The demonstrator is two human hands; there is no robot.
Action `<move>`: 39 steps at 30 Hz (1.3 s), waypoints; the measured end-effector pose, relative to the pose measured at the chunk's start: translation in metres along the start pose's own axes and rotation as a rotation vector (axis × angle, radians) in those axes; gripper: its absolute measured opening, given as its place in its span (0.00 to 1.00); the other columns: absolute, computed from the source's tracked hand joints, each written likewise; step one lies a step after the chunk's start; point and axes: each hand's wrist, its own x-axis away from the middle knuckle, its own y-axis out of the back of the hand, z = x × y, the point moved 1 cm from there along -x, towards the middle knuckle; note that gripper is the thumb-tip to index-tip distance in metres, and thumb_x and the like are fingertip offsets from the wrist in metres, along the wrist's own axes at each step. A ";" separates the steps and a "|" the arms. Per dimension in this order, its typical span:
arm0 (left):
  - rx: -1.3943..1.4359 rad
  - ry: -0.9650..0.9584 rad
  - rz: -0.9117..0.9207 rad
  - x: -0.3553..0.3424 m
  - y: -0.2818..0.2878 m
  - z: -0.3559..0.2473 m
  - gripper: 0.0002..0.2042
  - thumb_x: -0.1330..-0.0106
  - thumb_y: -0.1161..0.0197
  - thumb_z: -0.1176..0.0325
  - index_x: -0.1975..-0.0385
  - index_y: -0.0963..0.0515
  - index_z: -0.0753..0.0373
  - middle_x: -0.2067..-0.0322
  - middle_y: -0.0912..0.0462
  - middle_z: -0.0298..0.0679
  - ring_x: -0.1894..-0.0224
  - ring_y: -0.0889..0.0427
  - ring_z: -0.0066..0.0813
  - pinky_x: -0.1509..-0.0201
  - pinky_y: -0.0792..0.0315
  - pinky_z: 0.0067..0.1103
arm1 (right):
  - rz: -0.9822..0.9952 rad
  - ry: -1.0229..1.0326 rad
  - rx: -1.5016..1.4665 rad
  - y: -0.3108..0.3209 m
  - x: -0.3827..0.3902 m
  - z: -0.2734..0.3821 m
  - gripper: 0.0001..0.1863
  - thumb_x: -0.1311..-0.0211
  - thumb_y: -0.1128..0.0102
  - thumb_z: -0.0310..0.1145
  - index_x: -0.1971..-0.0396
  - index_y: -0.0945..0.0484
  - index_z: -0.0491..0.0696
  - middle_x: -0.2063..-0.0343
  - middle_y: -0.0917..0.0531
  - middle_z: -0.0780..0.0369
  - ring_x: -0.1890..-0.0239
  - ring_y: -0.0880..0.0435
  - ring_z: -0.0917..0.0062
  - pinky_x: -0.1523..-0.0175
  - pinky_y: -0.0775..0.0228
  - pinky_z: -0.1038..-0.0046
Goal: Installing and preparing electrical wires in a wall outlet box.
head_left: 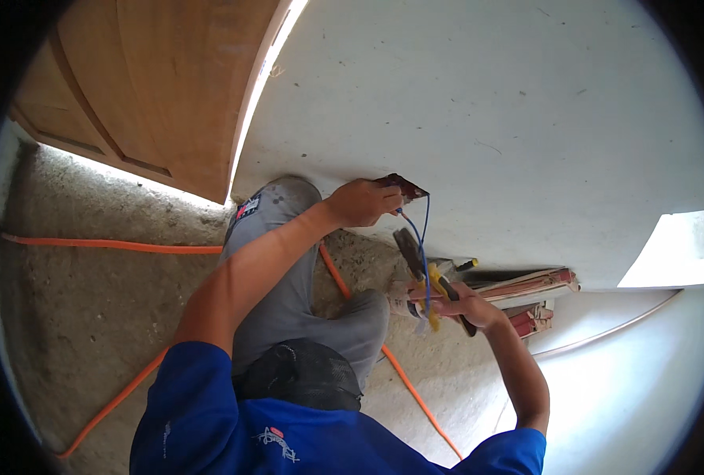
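A dark recessed box (406, 187) is set low in the pale wall, and blue wire (426, 237) comes out of its right corner and hangs in a loop. My left hand (361, 203) is at the box's left edge, its fingers pinched on the blue wire just below the opening. In my right hand (466, 307) is a pair of pliers (409, 249) with yellow and black handles, jaws pointing up and left. The wire passes right by the pliers; whether the jaws touch it I cannot tell. Part of my right fingers is hidden behind the handles.
Behind my right hand, a stack of reddish-brown wrapped bundles (542, 283) lies along the wall. An orange hose or conduit (130, 246) crosses the rough concrete floor (91, 301) under my legs. A wooden door (154, 87) stands at the upper left. A black mesh cap (300, 374) is in the foreground.
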 end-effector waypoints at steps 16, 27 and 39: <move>0.257 0.176 -0.018 -0.004 0.001 -0.005 0.08 0.42 0.39 0.75 0.66 0.30 0.61 0.68 0.24 0.38 0.68 0.21 0.43 0.66 0.27 0.35 | -0.988 0.437 2.309 0.063 0.008 0.042 0.15 0.40 0.41 0.29 0.52 0.21 0.45 0.36 0.34 0.64 0.34 0.35 0.71 0.32 0.51 0.56; 0.305 0.179 -0.062 -0.005 0.002 -0.008 0.07 0.42 0.41 0.77 0.66 0.30 0.62 0.69 0.23 0.38 0.67 0.20 0.42 0.65 0.27 0.34 | -1.024 0.623 2.568 0.071 -0.009 0.065 0.25 0.43 0.44 0.26 0.44 0.23 0.56 0.33 0.39 0.71 0.32 0.40 0.79 0.30 0.51 0.60; 0.313 0.193 -0.081 -0.001 0.004 -0.007 0.08 0.43 0.39 0.78 0.66 0.30 0.64 0.70 0.20 0.40 0.67 0.17 0.42 0.67 0.25 0.34 | -1.040 0.737 2.700 0.076 -0.021 0.075 0.28 0.41 0.50 0.23 0.39 0.27 0.57 0.34 0.40 0.72 0.31 0.43 0.80 0.28 0.54 0.60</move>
